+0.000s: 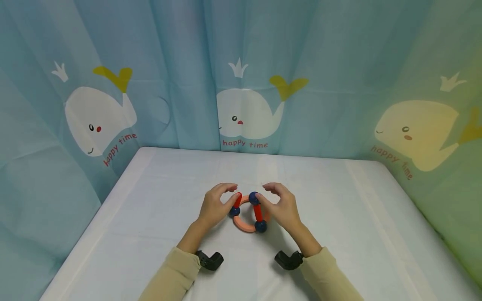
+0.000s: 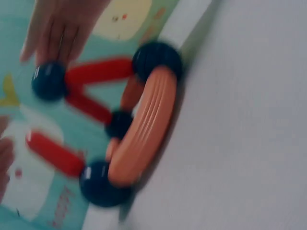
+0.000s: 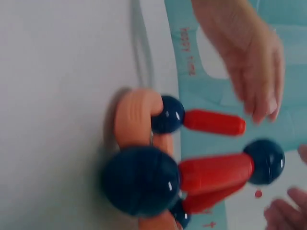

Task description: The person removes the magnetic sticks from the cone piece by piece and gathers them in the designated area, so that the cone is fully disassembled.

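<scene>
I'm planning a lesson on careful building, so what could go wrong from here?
The lone red rod has a free upper end; the left hand, close by, might knock it loose.
The raised blue ball tops two slanting red rods; a nudge from the nearby right hand could dislodge it.

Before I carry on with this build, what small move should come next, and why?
Probably tip the lone red rod toward the raised blue ball with the left hand. That rod's upper end looks unattached, while two other red rods already meet at the ball, and the left hand is close beside the rod.
</scene>
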A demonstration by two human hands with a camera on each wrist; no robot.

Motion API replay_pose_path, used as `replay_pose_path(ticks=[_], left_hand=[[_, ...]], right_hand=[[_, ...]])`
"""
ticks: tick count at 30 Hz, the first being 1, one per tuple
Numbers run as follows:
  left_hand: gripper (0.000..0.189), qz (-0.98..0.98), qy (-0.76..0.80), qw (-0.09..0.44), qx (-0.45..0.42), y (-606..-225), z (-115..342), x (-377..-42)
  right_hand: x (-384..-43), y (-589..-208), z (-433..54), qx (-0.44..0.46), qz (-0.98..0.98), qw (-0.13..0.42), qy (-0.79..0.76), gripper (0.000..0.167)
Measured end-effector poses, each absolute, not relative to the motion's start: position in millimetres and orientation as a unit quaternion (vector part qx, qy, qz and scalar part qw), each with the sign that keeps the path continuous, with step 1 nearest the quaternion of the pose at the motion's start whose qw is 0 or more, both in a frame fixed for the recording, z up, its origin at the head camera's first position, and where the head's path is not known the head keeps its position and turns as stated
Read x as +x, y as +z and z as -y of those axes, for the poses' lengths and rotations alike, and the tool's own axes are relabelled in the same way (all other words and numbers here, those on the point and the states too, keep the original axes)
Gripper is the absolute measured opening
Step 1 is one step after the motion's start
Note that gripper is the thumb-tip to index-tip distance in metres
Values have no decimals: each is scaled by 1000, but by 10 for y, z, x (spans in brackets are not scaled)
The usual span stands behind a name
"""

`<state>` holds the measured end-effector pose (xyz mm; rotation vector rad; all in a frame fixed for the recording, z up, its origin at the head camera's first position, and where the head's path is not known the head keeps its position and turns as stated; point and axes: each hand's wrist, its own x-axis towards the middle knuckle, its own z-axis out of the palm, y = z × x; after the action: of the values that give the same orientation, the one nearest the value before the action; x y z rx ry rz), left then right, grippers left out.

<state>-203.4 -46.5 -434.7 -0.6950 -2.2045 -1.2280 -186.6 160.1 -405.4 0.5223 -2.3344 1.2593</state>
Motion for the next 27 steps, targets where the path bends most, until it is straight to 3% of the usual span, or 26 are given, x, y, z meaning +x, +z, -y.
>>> replay_pose_path(ticks=[3,8,18,27], left_hand=[[10,811,-474,274,-206,-4266,354,-1937],[12,840,-492,176,-146,-4160,232,-1795],[25,843,-516,45,-141,-4274,76,-1734],[19,809,-563,52,-159,-4465,-72,-1764]], right_hand=[[-1926,-4060,-1663,228,832,186,469,32],[-1963,-4035,-1702,260,823,119,490,32],[-1902,-3782,-1701,312,800,12,512,31],[-2005,-3777,-1722,325,791,-55,515,34]])
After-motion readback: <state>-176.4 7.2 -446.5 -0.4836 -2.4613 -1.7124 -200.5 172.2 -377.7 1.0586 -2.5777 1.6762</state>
